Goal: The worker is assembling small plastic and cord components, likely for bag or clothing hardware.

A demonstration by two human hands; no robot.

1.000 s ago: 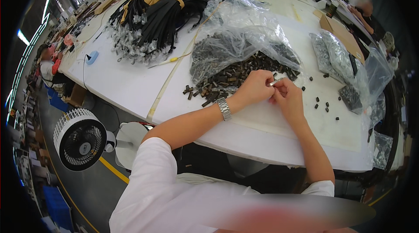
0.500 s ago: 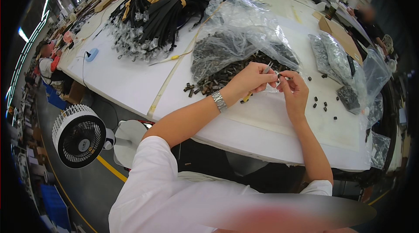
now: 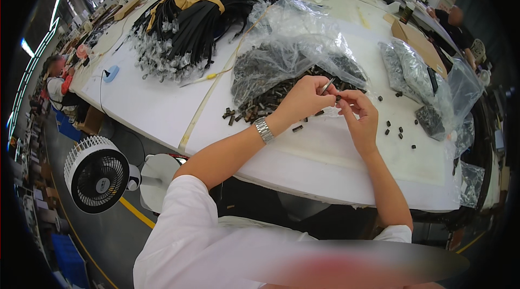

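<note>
My left hand (image 3: 304,96), with a metal-banded watch on its wrist, is closed round a slim metal tool (image 3: 327,85) whose pointed end sticks up past the fingers. Its exact kind is unclear. At its fingertips, my right hand (image 3: 358,113) pinches a small dark tubular piece (image 3: 338,99). The two hands nearly touch over the table's near part. Just beyond them lies a heap of similar dark pieces (image 3: 265,100), spilling from a clear plastic bag (image 3: 303,45). Several single pieces (image 3: 401,129) are scattered right of my right hand.
Bundled black straps (image 3: 200,23) with clear-wrapped ends lie at the back left of the white table (image 3: 146,110). A yellow-handled tool (image 3: 210,76) rests beside the bag. More plastic bags (image 3: 417,72) and a cardboard box (image 3: 420,45) sit at right. A fan (image 3: 97,175) stands left.
The metal tool has tilted in my left hand, and a yellow part seen below that hand no longer shows. Both hands stay close together at the small piece. The view has shifted slightly.
</note>
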